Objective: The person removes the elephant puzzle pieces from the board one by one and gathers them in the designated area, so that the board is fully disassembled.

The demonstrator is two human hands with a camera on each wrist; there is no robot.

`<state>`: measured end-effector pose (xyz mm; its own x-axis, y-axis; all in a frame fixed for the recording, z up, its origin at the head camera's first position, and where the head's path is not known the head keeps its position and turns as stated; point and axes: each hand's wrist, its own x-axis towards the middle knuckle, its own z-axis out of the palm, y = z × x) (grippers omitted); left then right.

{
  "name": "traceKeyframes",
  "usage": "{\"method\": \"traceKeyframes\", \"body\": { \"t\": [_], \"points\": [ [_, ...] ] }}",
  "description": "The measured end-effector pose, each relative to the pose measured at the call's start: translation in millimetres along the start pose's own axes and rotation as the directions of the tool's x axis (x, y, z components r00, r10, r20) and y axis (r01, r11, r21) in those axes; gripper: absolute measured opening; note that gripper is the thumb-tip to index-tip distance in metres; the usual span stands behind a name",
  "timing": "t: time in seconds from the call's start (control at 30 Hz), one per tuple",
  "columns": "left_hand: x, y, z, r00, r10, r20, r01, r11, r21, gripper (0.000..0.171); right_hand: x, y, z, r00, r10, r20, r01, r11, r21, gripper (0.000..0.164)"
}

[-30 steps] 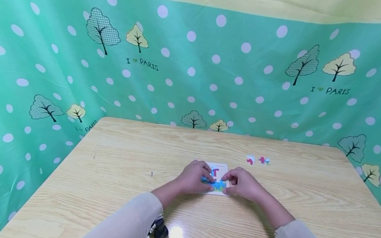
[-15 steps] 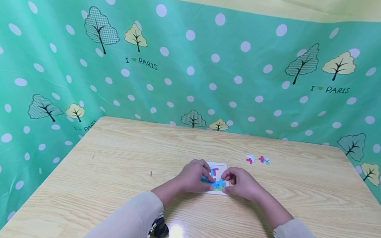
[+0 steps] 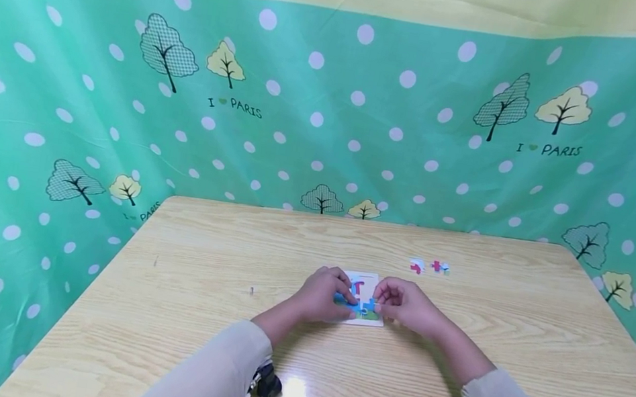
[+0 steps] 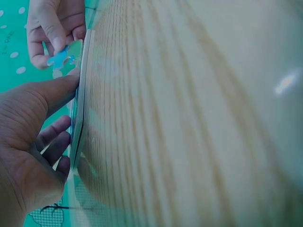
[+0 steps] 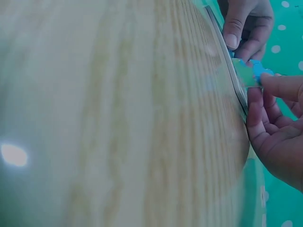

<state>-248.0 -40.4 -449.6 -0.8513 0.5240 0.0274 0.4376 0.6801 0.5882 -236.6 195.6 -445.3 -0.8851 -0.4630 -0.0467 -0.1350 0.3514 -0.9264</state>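
A small jigsaw puzzle board (image 3: 366, 277) with a pale frame lies flat on the table in the head view, partly filled with blue, green and red pieces. My left hand (image 3: 326, 296) rests on its left side, thumb and fingertips touching the top, as the left wrist view also shows. My right hand (image 3: 409, 306) pinches a blue and green puzzle piece (image 5: 246, 73) between thumb and fingers at the right side of the board. In the right wrist view the piece is tilted up off the board. My hands hide parts of the board.
Two spots of loose puzzle pieces lie farther back: a white and red piece (image 3: 417, 266) and a red and blue cluster (image 3: 440, 267). The wooden table (image 3: 200, 345) extends around the hands. A green dotted curtain (image 3: 304, 122) hangs behind it.
My right hand has shifted slightly right, and the blue and green piece in its fingers has turned and lifted a little. My left hand stays in place on the board.
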Motion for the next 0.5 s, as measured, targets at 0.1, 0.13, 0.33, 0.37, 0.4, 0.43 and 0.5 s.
{"method": "traceKeyframes", "body": {
  "t": [0.1, 0.13, 0.33, 0.37, 0.4, 0.43, 0.5],
  "points": [
    [-0.5, 0.1, 0.2, 1.0, 0.003, 0.0, -0.003, 1.0, -0.002, 0.017, -2.7, 3.1, -2.6, 0.999, 0.014, -0.035, -0.013, 1.0, 0.023, 0.012],
    [-0.7, 0.1, 0.1, 1.0, 0.005, -0.001, -0.005, 1.0, -0.001, 0.017, -3.8, 3.8, -3.7, 0.999, 0.017, -0.048, -0.016, 0.999, 0.028, 0.013],
    [-0.9, -0.1, -0.1, 1.0, -0.013, 0.001, 0.013, 1.0, -0.013, 0.017, -8.7, 5.8, -12.9, 0.991, 0.058, -0.117, -0.051, 0.997, 0.063, 0.018],
    [-0.9, -0.2, 0.0, 1.0, -0.015, 0.002, 0.015, 1.0, -0.017, 0.016, -9.5, 5.9, -14.6, 0.99, 0.065, -0.124, -0.057, 0.996, 0.07, 0.018],
    [-0.9, -0.2, 0.2, 1.0, -0.014, 0.002, 0.014, 1.0, -0.02, 0.016, -10.4, 6.0, -16.1, 0.989, 0.073, -0.132, -0.063, 0.995, 0.079, 0.019],
    [-0.9, -0.3, 0.2, 1.0, -0.014, 0.002, 0.014, 1.0, -0.021, 0.016, -11.3, 5.8, -17.5, 0.987, 0.08, -0.14, -0.068, 0.994, 0.085, 0.019],
    [-0.8, -0.5, 0.4, 1.0, -0.012, 0.0, 0.012, 1.0, -0.023, 0.016, -13.1, 5.7, -20.4, 0.984, 0.094, -0.151, -0.079, 0.992, 0.103, 0.018]
  ]
}}
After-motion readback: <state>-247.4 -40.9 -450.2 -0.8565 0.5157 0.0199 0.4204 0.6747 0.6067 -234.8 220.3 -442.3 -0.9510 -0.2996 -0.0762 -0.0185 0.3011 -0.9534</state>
